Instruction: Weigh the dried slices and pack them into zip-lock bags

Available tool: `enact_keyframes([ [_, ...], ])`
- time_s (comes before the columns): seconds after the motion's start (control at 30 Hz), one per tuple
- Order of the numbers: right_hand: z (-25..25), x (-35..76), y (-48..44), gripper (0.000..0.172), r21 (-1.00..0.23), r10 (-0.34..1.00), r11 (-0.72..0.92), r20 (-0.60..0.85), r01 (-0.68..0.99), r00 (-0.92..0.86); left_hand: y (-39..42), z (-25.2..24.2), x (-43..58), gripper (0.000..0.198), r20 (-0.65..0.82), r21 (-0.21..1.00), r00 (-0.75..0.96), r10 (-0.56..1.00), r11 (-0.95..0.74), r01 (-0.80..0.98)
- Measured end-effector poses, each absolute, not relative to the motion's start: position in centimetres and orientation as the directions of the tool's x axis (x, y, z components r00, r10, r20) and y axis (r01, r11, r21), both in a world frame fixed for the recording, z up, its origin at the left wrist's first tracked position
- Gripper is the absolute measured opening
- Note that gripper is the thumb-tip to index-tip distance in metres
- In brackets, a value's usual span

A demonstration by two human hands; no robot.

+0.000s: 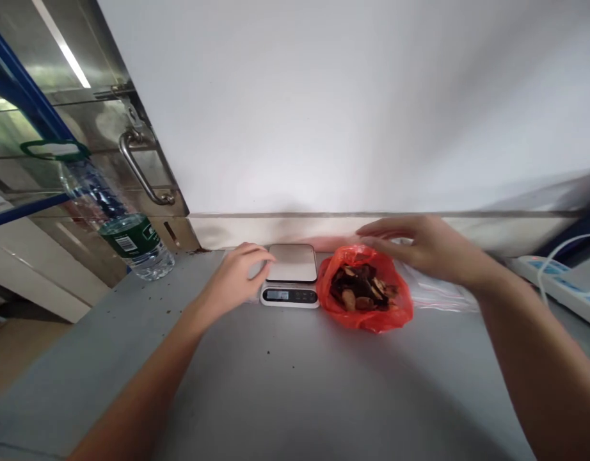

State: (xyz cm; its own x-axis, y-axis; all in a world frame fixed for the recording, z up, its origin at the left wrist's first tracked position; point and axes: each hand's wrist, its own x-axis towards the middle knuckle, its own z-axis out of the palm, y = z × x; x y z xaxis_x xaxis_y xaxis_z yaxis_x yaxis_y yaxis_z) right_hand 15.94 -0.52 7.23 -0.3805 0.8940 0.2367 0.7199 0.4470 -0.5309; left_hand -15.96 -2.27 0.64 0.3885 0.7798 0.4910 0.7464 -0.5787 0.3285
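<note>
A small white kitchen scale (292, 264) with a lit display lies flat by the wall. My left hand (237, 275) is at its left side, thumb and fingers apart, with nothing visible between them. Right of the scale, an open red plastic bag (372, 320) holds dark brown dried pieces (365, 288). My right hand (414, 246) hovers at the bag's far right rim, fingers stretched toward the left; whether they touch the rim I cannot tell. Clear zip bags (443, 294) lie under and beside that hand, partly covered.
On the left of the grey table (295, 397) stands a large clear water bottle (136, 246) with a green label and handle. A white power strip (564, 288) with a cable lies at the right. Behind is a white wall (324, 115); dark crumbs dot the table.
</note>
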Motion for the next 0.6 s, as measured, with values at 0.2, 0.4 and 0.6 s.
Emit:
enact_keyframes([
  [0.2,6.7,22.5,1.3,0.057,-0.307,0.997,0.057,-0.034,0.950,-0.071,-2.3,1.1,-6.6,0.027,0.356,0.349,0.688,0.632,-0.773,0.530],
  [0.4,5.3,23.9,1.7,0.078,-0.278,0.967,0.036,-0.233,0.960,-0.104,-1.1,0.3,-1.4,0.023,0.064,0.257,0.820,0.569,-0.803,0.537],
  [0.6,5.9,24.1,1.5,0.085,-0.288,0.957,-0.036,-0.285,0.957,-0.050,0.8,-0.6,-1.0,0.031,0.104,0.125,0.753,0.649,-0.760,0.638],
])
